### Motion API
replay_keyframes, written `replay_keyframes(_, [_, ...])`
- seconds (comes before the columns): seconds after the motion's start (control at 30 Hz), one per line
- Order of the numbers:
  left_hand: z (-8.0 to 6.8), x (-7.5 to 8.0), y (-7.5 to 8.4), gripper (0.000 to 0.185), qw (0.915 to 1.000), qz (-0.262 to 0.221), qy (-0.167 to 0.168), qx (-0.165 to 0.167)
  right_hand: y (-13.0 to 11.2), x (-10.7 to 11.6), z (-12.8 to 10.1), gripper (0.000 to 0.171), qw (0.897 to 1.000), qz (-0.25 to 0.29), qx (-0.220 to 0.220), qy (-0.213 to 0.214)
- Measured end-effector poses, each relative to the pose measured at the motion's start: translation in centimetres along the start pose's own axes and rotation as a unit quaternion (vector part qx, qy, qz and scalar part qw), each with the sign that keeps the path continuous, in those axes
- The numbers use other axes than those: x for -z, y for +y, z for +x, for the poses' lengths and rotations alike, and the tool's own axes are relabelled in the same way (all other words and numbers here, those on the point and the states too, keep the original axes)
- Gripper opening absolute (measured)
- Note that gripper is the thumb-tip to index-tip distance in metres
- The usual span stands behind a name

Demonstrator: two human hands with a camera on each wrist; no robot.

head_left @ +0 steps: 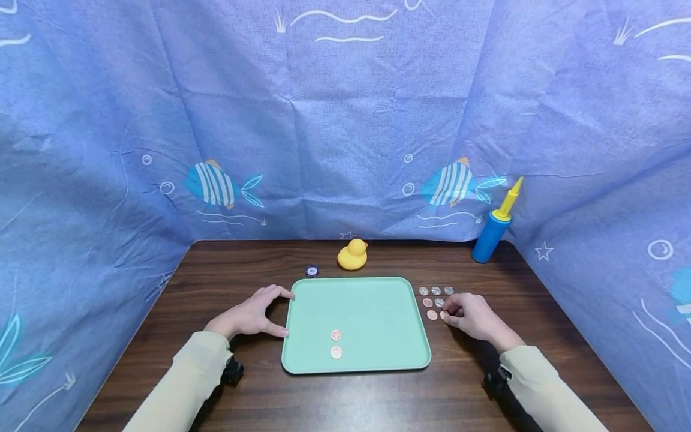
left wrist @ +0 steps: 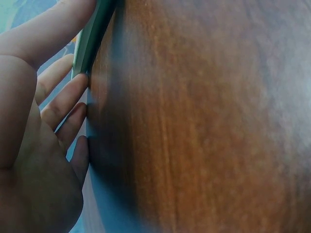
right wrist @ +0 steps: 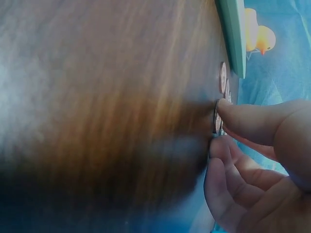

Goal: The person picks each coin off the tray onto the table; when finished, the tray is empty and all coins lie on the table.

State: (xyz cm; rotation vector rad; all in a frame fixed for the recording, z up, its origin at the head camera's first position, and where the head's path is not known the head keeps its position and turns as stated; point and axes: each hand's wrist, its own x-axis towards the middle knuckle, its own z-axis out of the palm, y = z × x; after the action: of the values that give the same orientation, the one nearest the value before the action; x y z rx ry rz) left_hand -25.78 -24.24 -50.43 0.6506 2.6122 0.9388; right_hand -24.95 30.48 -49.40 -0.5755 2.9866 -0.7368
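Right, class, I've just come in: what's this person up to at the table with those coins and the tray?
A person sits at a wooden table with a mint-green tray in front. The left hand rests against the tray's left edge, fingers straight. The right hand pinches a coin from the group of coins lying right of the tray. Two coins already lie on the tray. A rubber duck, a poker chip and a blue pump stand behind.
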Motion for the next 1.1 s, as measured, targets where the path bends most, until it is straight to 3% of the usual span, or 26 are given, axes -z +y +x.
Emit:
replay_keyframes(0.23, [0.0, 0.0, 0.0, 0.080, 1.0000, 0.000, -0.002, -0.002, -0.5, 0.4, 0.3, 0.009, 1.000, 0.001, 0.018, 0.024])
replay_keyframes(0.4, [0.1, -0.1, 0.1, 0.080, 1.0000, 0.001, -0.004, -0.001, -1.9, 0.2, 1.0, 0.009, 0.998, 0.025, 0.053, 0.005])
replay_keyframes(0.73, [-0.1, -0.1, 0.1, 0.082, 1.0000, 0.005, -0.006, 0.002, -7.1, -1.4, 3.2, 0.013, 0.989, 0.049, 0.138, -0.033])
replay_keyframes(1.1, [0.0, 0.1, 0.0, 0.080, 1.0000, 0.006, -0.001, -0.002, -12.7, -3.8, 5.7, 0.018, 0.971, 0.049, 0.214, -0.092])
